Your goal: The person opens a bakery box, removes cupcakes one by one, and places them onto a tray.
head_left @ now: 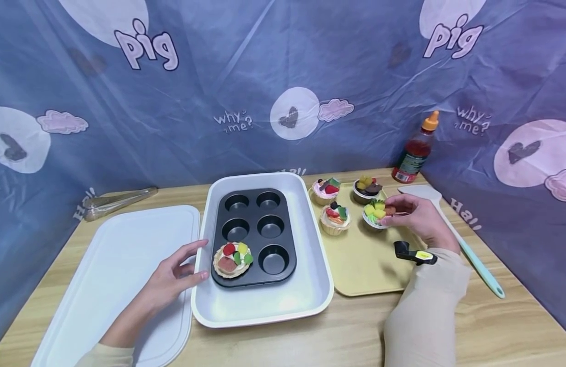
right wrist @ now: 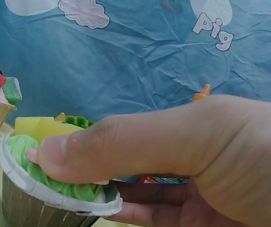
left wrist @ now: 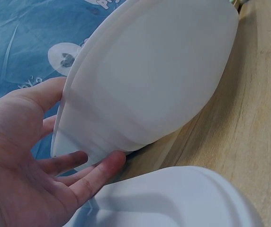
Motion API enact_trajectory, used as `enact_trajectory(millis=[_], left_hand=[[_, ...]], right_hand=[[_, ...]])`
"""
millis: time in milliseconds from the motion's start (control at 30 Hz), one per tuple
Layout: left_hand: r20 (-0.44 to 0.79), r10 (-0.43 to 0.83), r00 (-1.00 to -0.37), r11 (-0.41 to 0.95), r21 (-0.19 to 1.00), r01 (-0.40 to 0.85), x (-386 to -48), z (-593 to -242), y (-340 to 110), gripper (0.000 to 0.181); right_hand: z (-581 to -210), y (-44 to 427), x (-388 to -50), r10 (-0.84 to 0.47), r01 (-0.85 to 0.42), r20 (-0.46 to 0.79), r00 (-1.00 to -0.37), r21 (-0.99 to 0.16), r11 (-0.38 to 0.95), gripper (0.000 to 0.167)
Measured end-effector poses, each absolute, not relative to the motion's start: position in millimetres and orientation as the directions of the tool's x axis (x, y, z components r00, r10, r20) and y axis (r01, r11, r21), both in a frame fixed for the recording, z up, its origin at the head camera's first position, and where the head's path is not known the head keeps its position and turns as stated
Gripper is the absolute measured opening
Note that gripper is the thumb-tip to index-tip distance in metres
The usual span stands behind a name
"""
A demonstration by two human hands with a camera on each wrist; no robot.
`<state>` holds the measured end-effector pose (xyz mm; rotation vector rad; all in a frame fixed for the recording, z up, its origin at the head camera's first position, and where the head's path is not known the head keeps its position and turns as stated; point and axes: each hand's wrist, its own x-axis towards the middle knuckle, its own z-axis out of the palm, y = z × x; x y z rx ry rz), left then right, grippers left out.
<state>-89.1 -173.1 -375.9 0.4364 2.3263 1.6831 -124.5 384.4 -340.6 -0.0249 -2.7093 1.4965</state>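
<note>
My right hand (head_left: 418, 218) pinches a toy cupcake (head_left: 375, 214) with green frosting, yellow fruit pieces and a pleated cup. In the right wrist view the thumb lies across the cupcake's frosting (right wrist: 74, 188), and other fingers are partly hidden behind the cup. My left hand (head_left: 170, 278) touches the left side of a white rectangular pan (head_left: 264, 306), its fingers loosely bent; the left wrist view shows them against the pan's outer wall (left wrist: 149, 71). Inside the pan lies a dark muffin tin (head_left: 252, 239). A fruit tart (head_left: 232, 260) sits at the tin's front left cup.
Three more cupcakes stand on the yellow tray (head_left: 365, 275), including a pink one (head_left: 326, 191). A spatula (head_left: 466, 244) and a sauce bottle (head_left: 415, 150) are at the right. At the left are a white board (head_left: 127, 265) and tongs (head_left: 119, 201).
</note>
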Motion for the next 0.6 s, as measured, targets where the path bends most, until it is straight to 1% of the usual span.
enact_trajectory(millis=[200,400,600], left_hand=[[-0.017,0.376,-0.926,0.289,0.952,0.100,-88.9,-377.4,-173.3,0.068],[-0.038,0.367,-0.929,0.262,0.963,0.064,-89.5,-377.0,-171.9,0.069],[-0.012,0.371,-0.929,0.238,0.968,0.083,-89.1,-375.4,-172.3,0.068]], right_hand=[[-341.6,383.5,-123.5,0.039,0.014,0.009,-0.999,-0.823,0.568,0.058],[-342.4,383.6,-124.3,0.053,0.048,-0.022,-0.998,-0.817,0.574,0.060],[-340.6,383.4,-125.3,0.052,0.069,-0.047,-0.998,-0.803,0.592,0.062]])
